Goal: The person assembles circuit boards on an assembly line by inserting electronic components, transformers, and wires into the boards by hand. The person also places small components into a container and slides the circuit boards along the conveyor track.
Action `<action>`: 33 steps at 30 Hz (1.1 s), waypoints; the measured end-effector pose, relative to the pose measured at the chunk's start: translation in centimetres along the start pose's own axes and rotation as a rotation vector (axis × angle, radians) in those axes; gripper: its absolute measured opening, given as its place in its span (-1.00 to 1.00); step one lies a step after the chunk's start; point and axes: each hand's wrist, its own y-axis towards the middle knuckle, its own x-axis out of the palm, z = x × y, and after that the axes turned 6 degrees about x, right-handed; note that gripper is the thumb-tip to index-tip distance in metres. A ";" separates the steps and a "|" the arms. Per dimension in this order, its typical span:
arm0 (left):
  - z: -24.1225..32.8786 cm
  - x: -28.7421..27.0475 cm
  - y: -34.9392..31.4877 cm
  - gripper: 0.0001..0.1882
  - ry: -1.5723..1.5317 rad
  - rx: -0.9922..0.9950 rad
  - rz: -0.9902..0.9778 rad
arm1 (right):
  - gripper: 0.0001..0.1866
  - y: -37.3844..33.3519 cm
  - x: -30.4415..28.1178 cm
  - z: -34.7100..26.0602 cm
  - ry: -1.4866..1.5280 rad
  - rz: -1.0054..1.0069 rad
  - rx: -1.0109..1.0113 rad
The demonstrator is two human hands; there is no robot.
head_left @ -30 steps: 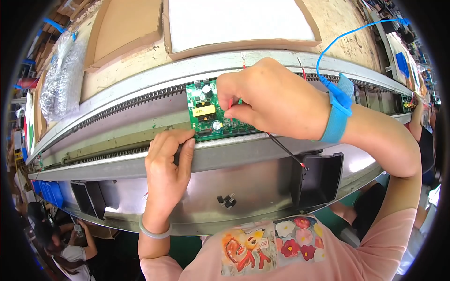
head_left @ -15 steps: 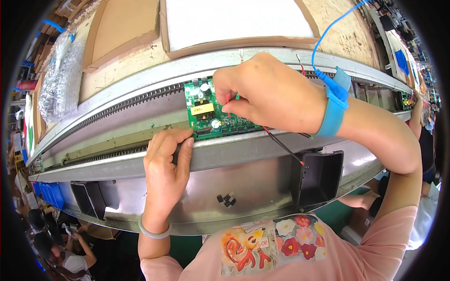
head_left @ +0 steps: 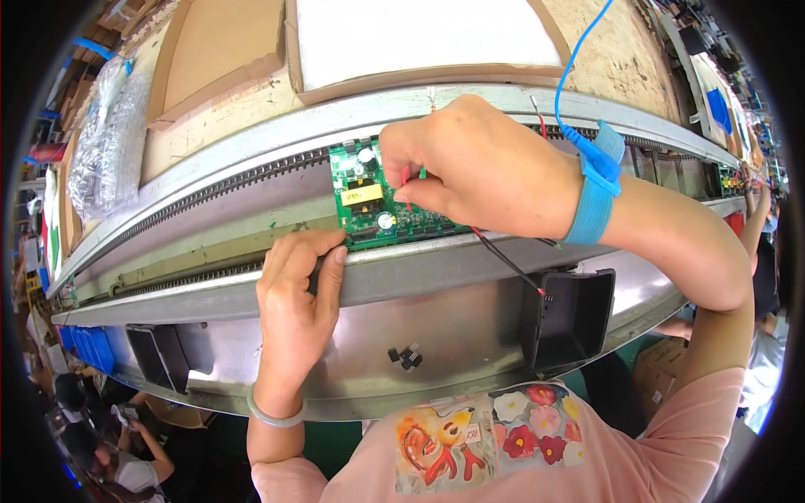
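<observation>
A green circuit board (head_left: 362, 220) lies across the conveyor rails, carrying a yellow-wrapped transformer (head_left: 361, 195) and round capacitors. My right hand (head_left: 478, 172) reaches over its right part and covers much of it. Thumb and fingers there pinch a red wire (head_left: 406, 176); where its lower end meets the board is hidden. At the board's near left corner is my left hand (head_left: 298, 272), fingers curled, with the index fingertip on the corner and the thumb against the front rail (head_left: 402, 267). Black and red leads (head_left: 507, 264) hang from the board over that rail.
Below the rail, a metal shelf (head_left: 470, 335) bears several small black parts (head_left: 405, 357) and a black bin (head_left: 573, 318). Cardboard trays (head_left: 218, 63) and bubble wrap (head_left: 109, 134) lie beyond the conveyor. A blue cord (head_left: 572, 71) runs up from my right wrist strap. Other people work at both sides.
Both my hands stay nearly in place; the right has shifted very slightly left with the red wire. The blue cord has swung left, and a person at the far right has moved.
</observation>
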 end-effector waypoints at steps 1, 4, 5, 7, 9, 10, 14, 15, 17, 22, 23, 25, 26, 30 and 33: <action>-0.1 -0.1 0.1 -0.86 -0.003 0.002 0.000 | -0.87 0.2 0.0 0.0 -0.006 0.003 -0.004; -0.2 -0.5 0.2 -0.86 0.014 0.016 0.008 | -0.87 0.7 -0.3 0.0 -0.006 -0.019 -0.027; -0.3 -0.5 0.2 -0.86 0.012 0.013 0.022 | -0.87 0.6 -0.4 0.0 -0.020 -0.026 -0.013; -0.6 -0.9 -0.4 -0.84 0.067 0.035 0.012 | -0.86 0.7 -0.2 -0.2 0.004 -0.025 -0.004; -0.9 -0.6 -0.3 -0.85 0.044 0.097 0.040 | -0.87 0.1 -0.6 -0.7 0.068 -0.041 0.086; -1.0 -0.2 -0.3 -0.83 0.039 0.113 0.064 | -0.88 -0.2 -0.9 -1.1 0.093 -0.071 0.168; -0.7 0.2 -1.1 -0.80 0.026 0.074 0.047 | -0.88 -0.6 0.2 -1.8 0.138 -0.072 0.172; -0.5 0.1 -1.2 -0.80 0.039 0.072 0.062 | -0.88 -0.6 0.1 -1.8 0.130 -0.092 0.209; -0.3 0.0 -1.5 -0.78 0.016 0.041 0.079 | -0.87 -0.8 0.5 -1.5 0.168 -0.099 0.235; -0.7 -0.2 -0.9 -0.74 -0.111 0.005 0.072 | -0.71 -1.1 -1.2 -2.3 0.118 -0.007 0.180; -1.3 -0.4 -1.0 -0.71 -0.120 -0.035 0.027 | -0.71 -1.1 -1.6 -2.9 0.101 0.028 0.184; -1.1 -1.2 -0.6 -0.73 -0.251 -0.132 -0.009 | -0.73 -2.0 -2.7 -4.3 0.042 0.059 0.201; -0.9 -1.5 -0.2 -0.73 -0.284 -0.127 -0.030 | -0.74 -2.9 -3.5 -4.8 0.015 0.100 0.173; -1.3 -2.8 2.2 -0.70 -0.367 -0.116 -0.227 | -0.70 -8.0 -5.6 -7.5 -0.249 -0.043 0.003; -0.9 -1.9 4.3 -0.68 -0.384 -0.101 -0.385 | -0.62 -12.1 -5.4 -10.5 -0.272 -0.265 0.003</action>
